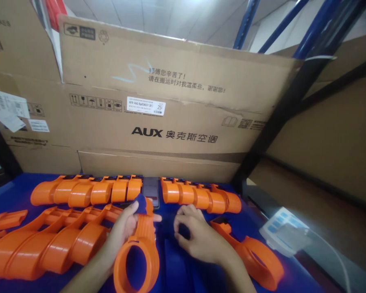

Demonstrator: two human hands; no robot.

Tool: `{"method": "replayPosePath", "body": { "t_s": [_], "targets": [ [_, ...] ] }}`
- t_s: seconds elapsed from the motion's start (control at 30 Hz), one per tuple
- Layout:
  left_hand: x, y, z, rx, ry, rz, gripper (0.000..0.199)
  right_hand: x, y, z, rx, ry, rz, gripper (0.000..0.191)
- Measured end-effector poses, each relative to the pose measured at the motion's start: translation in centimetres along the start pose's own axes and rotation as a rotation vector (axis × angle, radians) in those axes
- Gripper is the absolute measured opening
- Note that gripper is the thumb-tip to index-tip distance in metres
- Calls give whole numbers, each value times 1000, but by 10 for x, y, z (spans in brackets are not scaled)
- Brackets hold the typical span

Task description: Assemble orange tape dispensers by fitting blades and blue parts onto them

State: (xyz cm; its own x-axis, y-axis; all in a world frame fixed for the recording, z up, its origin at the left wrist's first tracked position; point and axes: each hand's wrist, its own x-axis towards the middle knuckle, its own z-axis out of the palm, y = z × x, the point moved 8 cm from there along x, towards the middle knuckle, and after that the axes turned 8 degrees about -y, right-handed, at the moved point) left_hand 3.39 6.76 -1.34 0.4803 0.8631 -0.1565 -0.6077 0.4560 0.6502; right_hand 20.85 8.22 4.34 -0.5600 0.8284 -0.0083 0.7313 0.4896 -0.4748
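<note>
My left hand [129, 221] is closed around the upper end of an orange plastic part [154, 260] with a large round ring, which hangs toward me. A dark blue piece [142, 204] sits at the part's top, under my left thumb. To the right, my right hand [195, 234] hovers apart from the part, its fingers curled and thumb and forefinger brought together. Whether anything small is pinched there cannot be made out. Nearest to that hand on the right lies another orange ringed part [259, 260].
Several similar orange parts [79, 195] stand in a row at the back left, more orange parts [61, 248] at front left and others [198, 195] at back right. A phone-like dark object [151, 191], a white device with a cable [283, 230] and cardboard [171, 162] surround the blue surface.
</note>
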Motion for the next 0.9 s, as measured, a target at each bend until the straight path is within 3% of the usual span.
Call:
{"method": "replayPosePath", "body": {
  "t_s": [0.1,0.27,0.43,0.63,0.77,0.9],
  "targets": [
    [1,-3,-2,-62,-39,-66,66,-3,8,7,-65,-85,87,16],
    [0,-4,1,-44,-58,-70,64,-2,16,20,-22,-198,152,50],
    [-3,-3,7,-41,-37,10,60,2,21,30,-1,-212,175,43],
    [0,3,4,44,-16,57,55,7,4,18,59,-15,44,25],
    [-2,6,5,75,-21,89,57,6,-4,3,259,145,-34,10],
    [-5,3,8,70,-20,81,57,7,-4,-7,523,289,-87,18]
  ]
}}
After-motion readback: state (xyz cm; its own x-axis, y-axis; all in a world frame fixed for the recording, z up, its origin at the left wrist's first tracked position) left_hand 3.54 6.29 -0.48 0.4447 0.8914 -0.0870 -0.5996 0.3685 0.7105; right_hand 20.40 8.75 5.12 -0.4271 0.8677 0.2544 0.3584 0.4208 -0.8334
